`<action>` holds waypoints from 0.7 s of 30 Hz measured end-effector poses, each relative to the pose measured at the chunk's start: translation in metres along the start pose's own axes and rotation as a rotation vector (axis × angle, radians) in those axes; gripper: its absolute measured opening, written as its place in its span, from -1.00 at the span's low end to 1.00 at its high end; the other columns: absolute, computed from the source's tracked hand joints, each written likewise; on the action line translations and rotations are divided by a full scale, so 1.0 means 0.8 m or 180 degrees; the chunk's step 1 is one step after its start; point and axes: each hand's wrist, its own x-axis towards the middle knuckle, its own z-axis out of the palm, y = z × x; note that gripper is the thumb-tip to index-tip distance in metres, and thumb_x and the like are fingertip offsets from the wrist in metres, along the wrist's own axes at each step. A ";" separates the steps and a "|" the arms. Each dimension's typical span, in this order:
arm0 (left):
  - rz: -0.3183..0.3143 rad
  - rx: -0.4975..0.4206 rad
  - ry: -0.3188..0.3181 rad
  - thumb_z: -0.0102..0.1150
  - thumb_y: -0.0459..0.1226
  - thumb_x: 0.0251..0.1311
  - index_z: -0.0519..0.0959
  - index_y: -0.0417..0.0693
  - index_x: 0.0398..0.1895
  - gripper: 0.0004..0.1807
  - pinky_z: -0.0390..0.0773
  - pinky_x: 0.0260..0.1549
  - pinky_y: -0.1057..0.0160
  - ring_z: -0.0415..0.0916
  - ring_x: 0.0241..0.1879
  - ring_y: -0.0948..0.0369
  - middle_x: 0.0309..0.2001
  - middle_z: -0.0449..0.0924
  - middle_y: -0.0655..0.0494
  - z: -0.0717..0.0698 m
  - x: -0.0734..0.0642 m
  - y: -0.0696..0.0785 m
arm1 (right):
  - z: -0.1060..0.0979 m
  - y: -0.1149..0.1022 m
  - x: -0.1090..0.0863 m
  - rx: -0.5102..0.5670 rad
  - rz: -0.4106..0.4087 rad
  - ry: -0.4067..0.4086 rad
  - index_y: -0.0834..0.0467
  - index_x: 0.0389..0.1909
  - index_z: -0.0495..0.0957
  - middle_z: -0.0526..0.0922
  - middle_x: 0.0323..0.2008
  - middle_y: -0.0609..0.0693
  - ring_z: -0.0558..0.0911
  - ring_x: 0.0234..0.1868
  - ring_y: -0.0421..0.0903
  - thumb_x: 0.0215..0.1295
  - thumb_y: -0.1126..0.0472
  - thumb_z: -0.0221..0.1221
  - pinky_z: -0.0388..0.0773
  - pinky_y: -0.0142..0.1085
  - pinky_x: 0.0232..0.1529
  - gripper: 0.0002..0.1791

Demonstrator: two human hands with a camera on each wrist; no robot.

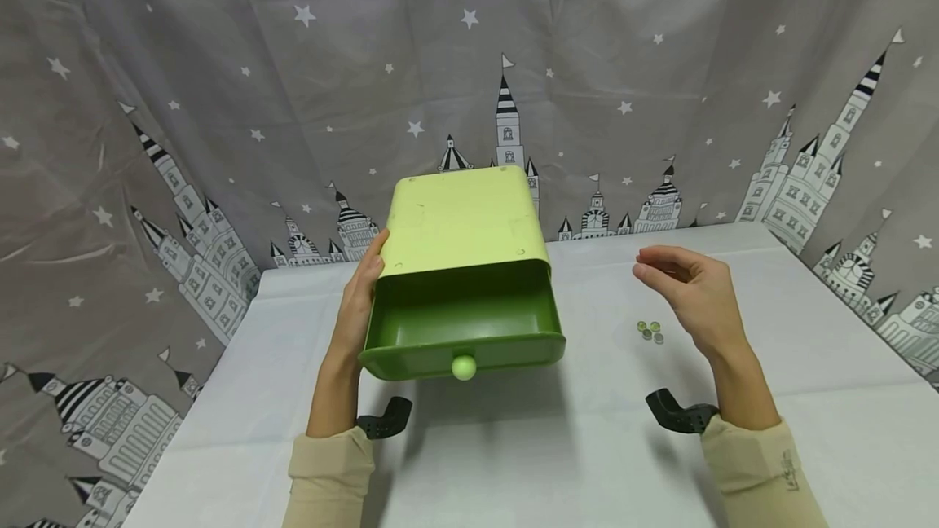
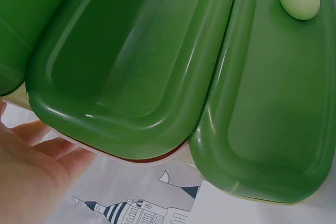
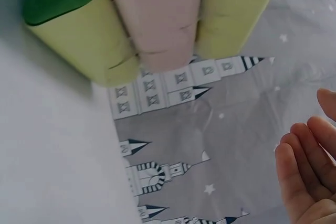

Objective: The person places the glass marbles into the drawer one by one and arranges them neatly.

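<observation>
A small drawer cabinet [image 1: 469, 218] with a pale yellow top stands on the white table. Its top green drawer [image 1: 411, 363] is pulled out, and the part of its inside in view holds nothing. A round light-green knob [image 1: 464, 367] sits on the drawer's front. Against the cabinet's left side rests my left hand [image 1: 358, 312], its fingers fairly straight. More green drawer fronts [image 2: 126, 87] show in the left wrist view, beside yellow and pink casings [image 3: 160, 24] in the right wrist view. My right hand [image 1: 693, 292] hovers loosely bent, with nothing visible in it, above several small coins [image 1: 650, 332].
White cloth covers the table [image 1: 484, 463]. Behind it hangs a grey curtain [image 1: 330, 88] printed with castles and stars. The coins lie to the right of the cabinet. Black wrist mounts [image 1: 385, 420] jut inward from both wrists.
</observation>
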 end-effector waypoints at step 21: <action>-0.0004 -0.0006 -0.0009 -0.34 -0.09 0.56 0.02 -0.01 0.58 -0.41 -0.18 0.42 0.09 -0.21 0.50 0.29 0.56 -0.11 0.16 0.001 0.000 0.001 | -0.004 0.092 0.002 -0.0678 0.0682 -0.0176 0.40 0.06 0.59 0.63 -0.02 0.27 0.53 -0.14 -0.23 0.38 0.10 0.22 0.41 -0.32 -0.09 -0.56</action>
